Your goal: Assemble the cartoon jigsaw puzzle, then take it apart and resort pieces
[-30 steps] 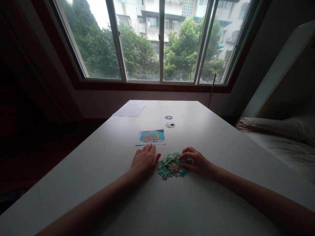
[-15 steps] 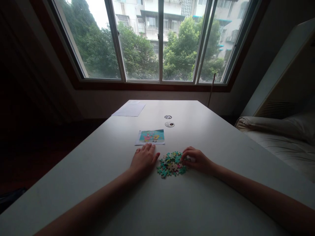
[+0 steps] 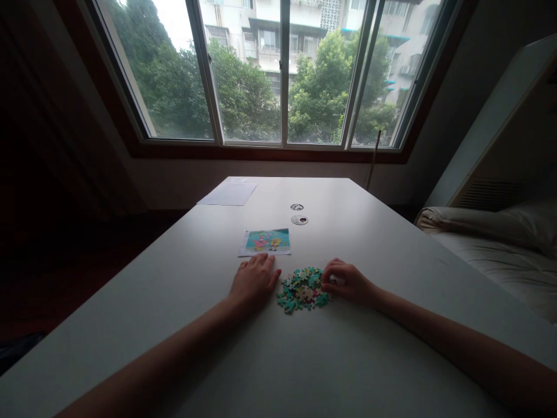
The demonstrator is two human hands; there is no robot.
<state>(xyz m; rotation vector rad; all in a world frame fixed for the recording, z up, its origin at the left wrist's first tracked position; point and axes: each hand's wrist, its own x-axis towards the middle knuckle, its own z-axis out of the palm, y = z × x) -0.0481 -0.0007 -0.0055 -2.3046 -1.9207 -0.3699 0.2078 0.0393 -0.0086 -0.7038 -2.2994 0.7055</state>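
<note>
A small heap of loose jigsaw pieces (image 3: 302,288), mostly teal with white and pink, lies on the white table (image 3: 304,360). My left hand (image 3: 255,280) rests flat on the table just left of the heap, fingers stretched out. My right hand (image 3: 347,281) sits at the heap's right edge with its fingers curled and pinched together at the pieces; what they hold is too small to make out. A colourful cartoon picture card (image 3: 266,241) lies just beyond my left hand.
A sheet of paper (image 3: 228,193) lies at the table's far left corner. Two round cable holes (image 3: 299,219) sit in the tabletop past the card. A large window fills the far wall. A bed with a pillow (image 3: 487,223) stands to the right.
My right hand has drawn back slightly from the top of the heap to its right edge, fingers curling tighter. My left hand has stayed flat in place.
</note>
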